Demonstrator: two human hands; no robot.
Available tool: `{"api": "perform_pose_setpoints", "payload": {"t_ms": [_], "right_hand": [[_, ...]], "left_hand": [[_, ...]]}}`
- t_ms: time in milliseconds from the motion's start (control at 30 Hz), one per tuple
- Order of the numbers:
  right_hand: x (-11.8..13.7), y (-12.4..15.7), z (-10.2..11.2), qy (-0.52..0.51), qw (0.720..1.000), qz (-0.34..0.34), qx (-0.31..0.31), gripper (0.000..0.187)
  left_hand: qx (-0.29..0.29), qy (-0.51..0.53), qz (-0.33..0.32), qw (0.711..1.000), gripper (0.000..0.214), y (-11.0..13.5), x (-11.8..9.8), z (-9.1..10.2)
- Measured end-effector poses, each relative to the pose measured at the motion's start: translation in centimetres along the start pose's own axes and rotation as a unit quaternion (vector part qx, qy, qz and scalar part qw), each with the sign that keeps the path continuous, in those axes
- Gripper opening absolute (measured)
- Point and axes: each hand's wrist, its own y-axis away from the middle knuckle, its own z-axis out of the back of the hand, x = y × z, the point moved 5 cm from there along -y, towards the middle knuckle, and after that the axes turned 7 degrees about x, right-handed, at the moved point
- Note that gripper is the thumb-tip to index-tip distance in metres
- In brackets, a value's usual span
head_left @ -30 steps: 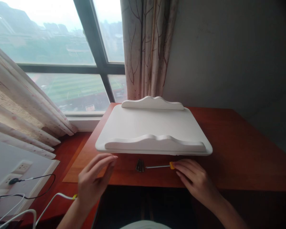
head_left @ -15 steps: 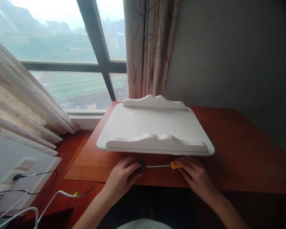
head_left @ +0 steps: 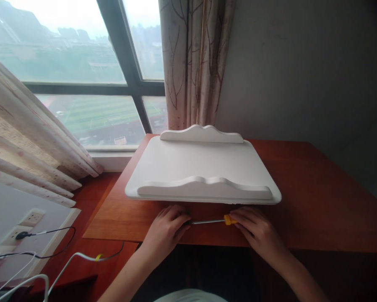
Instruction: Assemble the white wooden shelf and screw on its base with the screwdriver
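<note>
Your left hand [head_left: 166, 228], counter [head_left: 317, 201] front edge: fingers curled down at the screwdriver [head_left: 207, 221] tip, and you cannot tell what they grasp. The screwdriver lies along that edge, just before the white board [head_left: 204, 163]. Your right hand [head_left: 257, 233]: fingers draped over its yellow handle, clench unclear.

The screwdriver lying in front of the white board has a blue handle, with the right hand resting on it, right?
Not quite. The head view shows that the handle of the screwdriver is yellow, not blue. The rest holds: it lies in front of the white board, with the right hand resting on the handle.
</note>
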Motion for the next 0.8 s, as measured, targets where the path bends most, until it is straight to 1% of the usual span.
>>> {"api": "perform_pose_setpoints", "payload": {"t_ms": [400, 600, 800], "right_hand": [[-0.06, -0.2, -0.22, 0.003, 1.0, -0.019, 0.005, 0.03], [0.03, -0.48, -0.13, 0.018, 0.999, -0.033, 0.027, 0.036], [-0.26, -0.19, -0.14, 0.032, 0.998, -0.041, 0.031, 0.035]], "left_hand": [[0.0, -0.009, 0.001, 1.0, 0.013, 0.15, 0.16, -0.33], [0.001, -0.006, 0.007, 1.0, 0.014, 0.12, 0.04, -0.16], [0.001, -0.01, 0.011, 1.0, 0.013, 0.13, 0.02, -0.19]]}}
